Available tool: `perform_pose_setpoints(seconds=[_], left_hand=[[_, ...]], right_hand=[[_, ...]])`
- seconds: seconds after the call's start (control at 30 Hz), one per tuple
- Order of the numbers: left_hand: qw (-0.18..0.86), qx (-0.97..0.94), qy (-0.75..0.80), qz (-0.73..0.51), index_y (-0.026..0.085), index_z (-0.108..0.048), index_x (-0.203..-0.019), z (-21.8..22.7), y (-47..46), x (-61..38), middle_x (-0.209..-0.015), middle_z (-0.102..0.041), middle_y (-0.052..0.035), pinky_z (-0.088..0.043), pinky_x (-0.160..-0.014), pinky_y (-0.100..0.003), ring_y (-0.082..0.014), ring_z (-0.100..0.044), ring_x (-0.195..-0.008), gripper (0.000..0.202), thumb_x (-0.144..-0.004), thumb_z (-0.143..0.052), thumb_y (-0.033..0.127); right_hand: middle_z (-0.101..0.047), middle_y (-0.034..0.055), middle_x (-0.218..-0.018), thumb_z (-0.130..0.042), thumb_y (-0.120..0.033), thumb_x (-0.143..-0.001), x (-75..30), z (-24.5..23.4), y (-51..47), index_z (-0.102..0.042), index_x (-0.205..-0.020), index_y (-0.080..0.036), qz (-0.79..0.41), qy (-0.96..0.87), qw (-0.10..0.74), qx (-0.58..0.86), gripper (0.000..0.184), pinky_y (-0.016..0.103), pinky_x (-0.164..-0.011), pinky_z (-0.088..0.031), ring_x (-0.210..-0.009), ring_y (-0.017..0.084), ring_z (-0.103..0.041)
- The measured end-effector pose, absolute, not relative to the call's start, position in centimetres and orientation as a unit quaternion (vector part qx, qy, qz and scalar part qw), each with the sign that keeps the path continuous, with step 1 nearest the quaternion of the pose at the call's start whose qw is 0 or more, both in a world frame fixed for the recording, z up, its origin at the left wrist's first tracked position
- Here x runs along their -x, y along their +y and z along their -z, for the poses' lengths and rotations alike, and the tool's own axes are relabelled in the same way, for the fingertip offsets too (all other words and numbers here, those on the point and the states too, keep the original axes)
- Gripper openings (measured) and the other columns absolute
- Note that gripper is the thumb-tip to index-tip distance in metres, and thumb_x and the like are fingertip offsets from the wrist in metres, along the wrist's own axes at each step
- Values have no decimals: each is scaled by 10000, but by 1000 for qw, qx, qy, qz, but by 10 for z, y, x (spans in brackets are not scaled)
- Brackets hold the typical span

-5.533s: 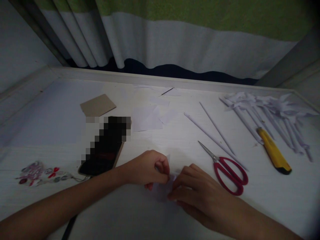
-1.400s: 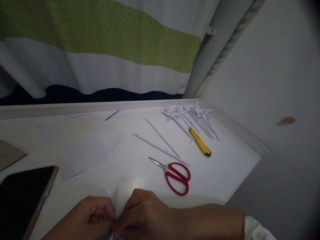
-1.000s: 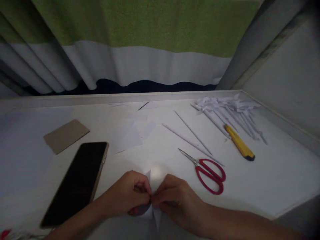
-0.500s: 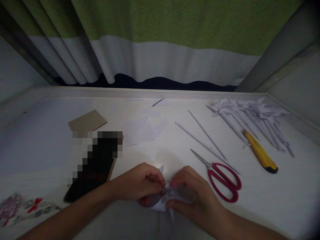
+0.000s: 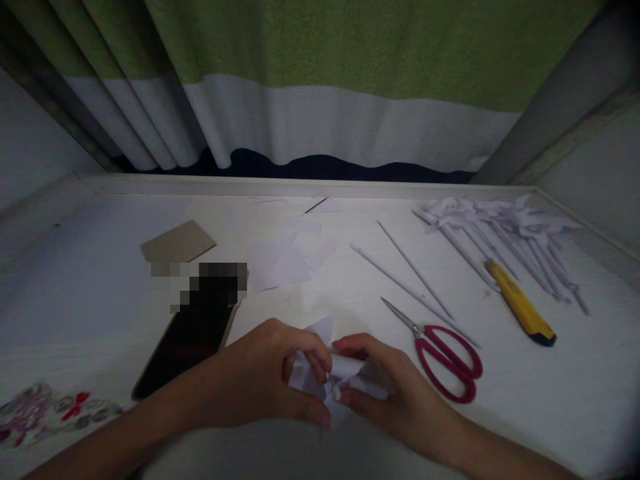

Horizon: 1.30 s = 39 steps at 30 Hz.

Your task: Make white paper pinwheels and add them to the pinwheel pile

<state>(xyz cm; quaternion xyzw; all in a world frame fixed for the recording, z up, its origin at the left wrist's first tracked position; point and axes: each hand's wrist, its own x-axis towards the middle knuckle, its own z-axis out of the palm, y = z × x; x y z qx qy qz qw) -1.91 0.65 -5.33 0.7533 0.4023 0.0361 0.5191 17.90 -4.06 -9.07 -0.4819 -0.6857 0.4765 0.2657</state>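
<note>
At the table's front edge, both my hands are on a folded piece of white paper (image 5: 345, 367) with pointed flaps sticking out. My left hand (image 5: 280, 380) curls over its left side, thumb and fingertips near the paper's middle. On the other side my right hand (image 5: 390, 393) pinches the paper between thumb and fingers. Part of the paper is hidden behind my fingers. Red-handled scissors (image 5: 445, 357) lie just right of my right hand, blades slightly apart. A black phone (image 5: 193, 347) lies beyond my left forearm.
Two thin white paper sticks (image 5: 415, 283) lie behind the scissors. A yellow cutter knife (image 5: 520, 303) and several paper flowers on stems (image 5: 500, 227) are at right. Paper pieces (image 5: 283, 263) and brown cardboard (image 5: 177, 241) lie farther back. A beaded item (image 5: 75, 407) is at left.
My left hand has shifted slightly left and its thumb has opened away from its fingers. The paper has turned between my hands, with a flap now pointing up behind them.
</note>
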Motion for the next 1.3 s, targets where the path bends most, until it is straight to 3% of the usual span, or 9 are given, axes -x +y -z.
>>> perform_pose_setpoints(seconds=[0.23,0.47,0.87,1.13,1.3], left_hand=[[493,-764,412,-59,225,-591,-787,58,-1,15,-548,-509,96,-290,-480,-168,-57,-425,-459,285,-592,-681,412],[502,-760,408,-70,229,-605,-810,60,-3,13,-720,-616,71,-311,-518,-181,-65,-472,-511,204,-646,-654,340],[466,-777,412,-95,209,-611,-777,60,-7,13,-552,-536,78,-306,-482,-175,-58,-429,-446,179,-672,-632,352],[455,-797,390,-79,202,-611,-715,61,-6,13,-535,-536,80,-303,-467,-165,-53,-446,-445,137,-695,-617,337],[455,-811,360,-73,201,-598,-745,59,-6,14,-599,-580,72,-319,-491,-158,-56,-486,-492,107,-730,-590,307]], right_hand=[[-585,10,-959,-611,-132,-683,-178,90,-44,-449,-1051,-226,-436,-705,282,484,413,267,-762,-437,-874,142,-539],[-563,14,-928,-597,-117,-688,-178,92,-44,-438,-1059,-218,-418,-719,282,478,417,277,-732,-437,-840,140,-526],[-524,19,-883,-611,-128,-674,-178,87,-43,-432,-1019,-211,-397,-728,279,485,398,296,-691,-425,-807,155,-500],[-521,26,-904,-625,-142,-674,-177,88,-43,-430,-1026,-211,-409,-733,268,473,408,285,-678,-426,-822,155,-500],[-537,20,-872,-610,-155,-692,-177,85,-44,-468,-953,-207,-424,-735,255,465,302,275,-661,-426,-796,150,-513]])
